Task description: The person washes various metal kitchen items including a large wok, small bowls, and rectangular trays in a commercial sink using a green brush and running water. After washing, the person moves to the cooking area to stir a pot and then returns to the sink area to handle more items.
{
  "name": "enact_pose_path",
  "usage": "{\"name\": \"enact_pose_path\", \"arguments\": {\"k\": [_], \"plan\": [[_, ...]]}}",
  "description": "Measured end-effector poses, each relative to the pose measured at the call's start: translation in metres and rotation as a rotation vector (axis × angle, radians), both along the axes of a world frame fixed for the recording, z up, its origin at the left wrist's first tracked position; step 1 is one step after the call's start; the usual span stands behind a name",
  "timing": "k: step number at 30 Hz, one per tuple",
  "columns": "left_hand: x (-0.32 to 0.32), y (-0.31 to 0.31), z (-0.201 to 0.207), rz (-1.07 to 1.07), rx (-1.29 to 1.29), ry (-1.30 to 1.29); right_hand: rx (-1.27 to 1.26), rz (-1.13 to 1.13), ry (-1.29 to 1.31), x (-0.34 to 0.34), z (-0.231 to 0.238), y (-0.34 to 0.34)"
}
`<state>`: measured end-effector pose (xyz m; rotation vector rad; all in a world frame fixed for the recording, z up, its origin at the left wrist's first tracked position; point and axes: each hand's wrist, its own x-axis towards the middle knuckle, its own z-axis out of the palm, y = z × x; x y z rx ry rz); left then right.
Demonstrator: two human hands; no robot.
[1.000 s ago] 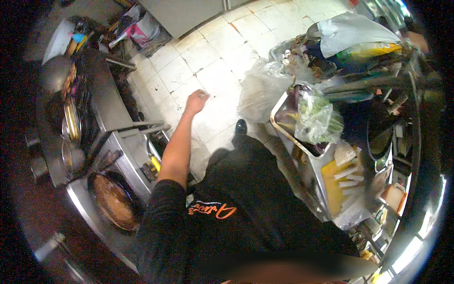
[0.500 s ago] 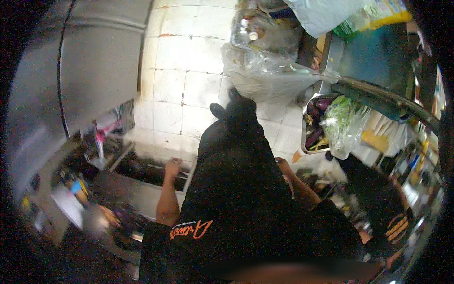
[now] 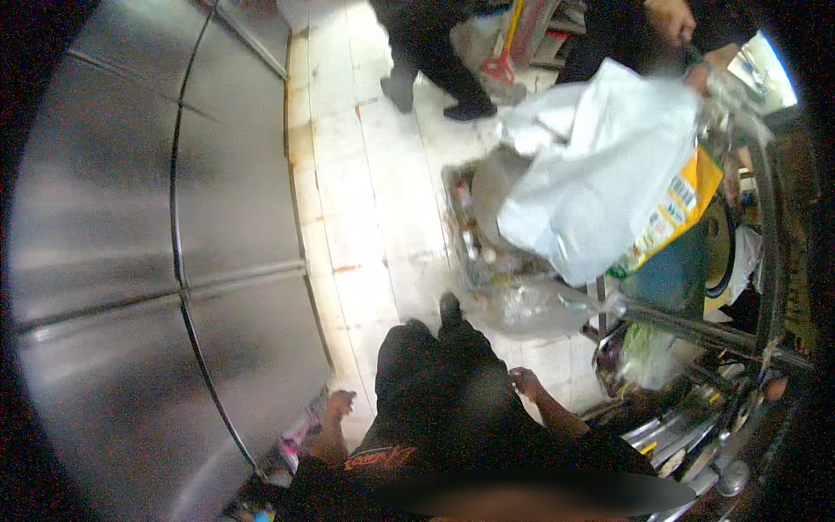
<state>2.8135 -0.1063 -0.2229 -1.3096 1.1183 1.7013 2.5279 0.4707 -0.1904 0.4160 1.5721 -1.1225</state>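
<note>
My left hand [image 3: 341, 402] hangs beside my left thigh, close to the foot of the steel cabinet, its fingers loosely bent and slightly apart. Nothing shows in it. On the other side my right hand [image 3: 524, 380] is held near my right thigh with fingers loosely curled and no object visible in them. Both hands are a little blurred. Ahead and to the right, a large white plastic bag [image 3: 600, 174] lies over a yellow and green packet [image 3: 678, 209]. Below it sits a clear plastic bag [image 3: 531, 309].
Tall steel cabinet doors [image 3: 235, 191] line the left side. White floor tiles [image 3: 365, 200] run ahead. Another person's dark shoes [image 3: 470, 111] stand at the far end, near a red dustpan [image 3: 498, 70]. Far right, another person's hand [image 3: 670, 19] shows. A metal rail [image 3: 696, 326] borders the right.
I have moved forward along the tiles. The white bag and packet are nearer, the cabinet fills more of the left, and other people have come into view ahead. Both my hands still hang low.
</note>
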Motion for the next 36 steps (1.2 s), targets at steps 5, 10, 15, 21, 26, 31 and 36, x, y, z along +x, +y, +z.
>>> {"name": "enact_pose_path", "arguments": {"k": [5, 10, 15, 21, 26, 31, 36], "plan": [[-0.137, -0.071, -0.026, -1.376, -0.659, 0.487, -0.120, -0.395, 0.114, -0.102, -0.026, -0.093], [-0.368, -0.277, -0.039, -1.190, -1.019, 0.494, 0.187, -0.078, 0.584, -0.188, 0.015, -0.243], [-0.636, -0.319, 0.015, -0.773, -1.059, 0.578, 0.120, -0.176, 0.520, -0.294, 0.053, -0.330], [-0.829, -0.279, 0.091, -0.737, -0.898, 0.741, 0.067, -0.221, 0.589, -0.435, 0.103, -0.408], [-0.901, -0.303, 0.058, -0.911, -0.709, 0.758, 0.135, 0.008, 0.729, -0.595, 0.137, -0.437], [-1.021, -0.288, 0.059, -0.796, -0.478, 0.809, 0.103, -0.389, 0.642, -0.687, 0.153, -0.455], [-1.224, -0.217, 0.170, -1.019, -0.590, 1.219, 0.138, -0.625, 0.651, -0.736, 0.164, -0.465]]}}
